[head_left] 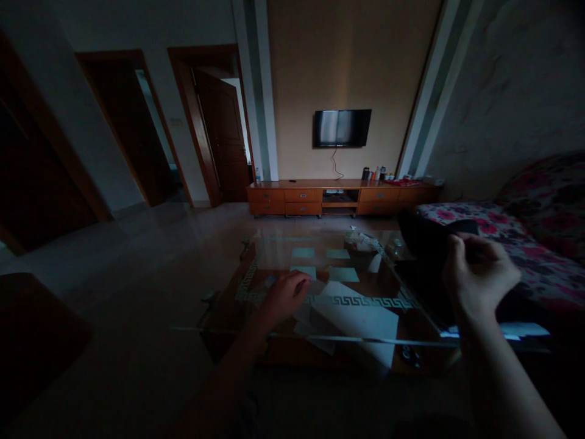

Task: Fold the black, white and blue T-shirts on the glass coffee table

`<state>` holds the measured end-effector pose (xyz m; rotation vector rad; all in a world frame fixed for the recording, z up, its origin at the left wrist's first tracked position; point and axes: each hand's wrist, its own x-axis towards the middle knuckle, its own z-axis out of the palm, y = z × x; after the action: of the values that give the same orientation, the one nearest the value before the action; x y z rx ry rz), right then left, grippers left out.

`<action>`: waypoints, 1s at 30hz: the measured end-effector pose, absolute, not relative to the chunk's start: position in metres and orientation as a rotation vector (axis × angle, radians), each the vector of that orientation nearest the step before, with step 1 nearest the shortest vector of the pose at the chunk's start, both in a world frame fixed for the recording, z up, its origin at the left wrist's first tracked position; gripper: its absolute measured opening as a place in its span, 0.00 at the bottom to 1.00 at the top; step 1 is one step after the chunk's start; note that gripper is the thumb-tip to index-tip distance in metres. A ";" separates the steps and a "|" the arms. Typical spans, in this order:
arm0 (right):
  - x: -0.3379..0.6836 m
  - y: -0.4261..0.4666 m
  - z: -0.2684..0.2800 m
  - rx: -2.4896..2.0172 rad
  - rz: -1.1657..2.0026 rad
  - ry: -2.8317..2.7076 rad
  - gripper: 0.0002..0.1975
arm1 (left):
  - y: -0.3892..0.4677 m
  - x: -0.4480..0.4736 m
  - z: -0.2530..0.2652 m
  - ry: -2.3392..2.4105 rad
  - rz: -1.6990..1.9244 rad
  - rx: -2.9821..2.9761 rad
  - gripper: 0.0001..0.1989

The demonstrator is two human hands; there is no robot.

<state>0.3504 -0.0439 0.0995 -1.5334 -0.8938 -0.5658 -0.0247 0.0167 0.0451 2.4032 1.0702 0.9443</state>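
Note:
My right hand (482, 271) is closed, thumb against curled fingers, at the upper edge of a dark black thing (423, 238) that looks like soft cloth or a bag. Its exact kind is lost in the dim light. Below that hand, white papers (525, 329) stick out at the glass table's right side. My left hand (287, 296) hovers over the near part of the glass coffee table (274, 317), its fingers curled in a loose fist with nothing seen in it. Large white sheets (356, 317) show at the table, just right of the left hand.
A clear plastic bag (363, 242) and a glass jar (397, 247) are toward the table's far right. Dark scissors or a similar object (410, 355) show near the front edge. A floral sofa (484, 216) stands right, a low wooden cabinet (301, 196) and television (342, 128) ahead.

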 end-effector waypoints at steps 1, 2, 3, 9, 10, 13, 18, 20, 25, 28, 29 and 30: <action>0.336 -0.051 0.112 -1.464 -0.603 -0.867 0.21 | 0.010 -0.018 0.055 1.025 1.040 2.383 0.13; 0.324 -0.058 0.122 -1.434 -0.535 -0.932 0.20 | 0.004 -0.012 0.064 0.978 1.120 2.372 0.14; 0.313 -0.062 0.129 -1.423 -0.406 -1.038 0.19 | -0.003 -0.006 0.072 0.935 1.189 2.366 0.14; 0.261 -0.062 0.136 -1.255 0.379 -1.424 0.19 | -0.026 0.008 0.099 0.958 1.351 2.308 0.17; 0.253 -0.062 0.137 -1.213 0.474 -1.441 0.20 | -0.026 0.008 0.098 0.964 1.324 2.293 0.16; 0.233 -0.065 0.142 -1.133 0.675 -1.500 0.20 | -0.021 0.006 0.091 0.931 1.201 2.175 0.08; 0.223 -0.072 0.143 -1.142 0.870 -1.524 0.23 | -0.021 0.008 0.079 0.672 0.900 1.899 0.14; 0.221 -0.072 0.141 -1.133 0.934 -1.514 0.23 | -0.025 0.011 0.079 0.597 0.848 1.830 0.17; 0.215 -0.070 0.136 -1.089 1.046 -1.578 0.19 | -0.033 0.014 0.079 0.649 0.962 1.764 0.16; 0.215 -0.069 0.131 -1.102 1.046 -1.605 0.17 | -0.035 0.013 0.079 0.714 0.994 1.811 0.13; 0.216 -0.069 0.130 -1.112 1.055 -1.611 0.16 | -0.035 0.013 0.080 0.734 1.014 1.847 0.12; 0.216 -0.068 0.129 -1.125 1.068 -1.617 0.16 | -0.036 0.012 0.080 0.748 1.036 1.889 0.10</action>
<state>0.2165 -0.0685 0.1290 -1.1249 -1.6170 1.0678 0.0123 -0.0355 0.0801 1.8895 0.7476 1.0359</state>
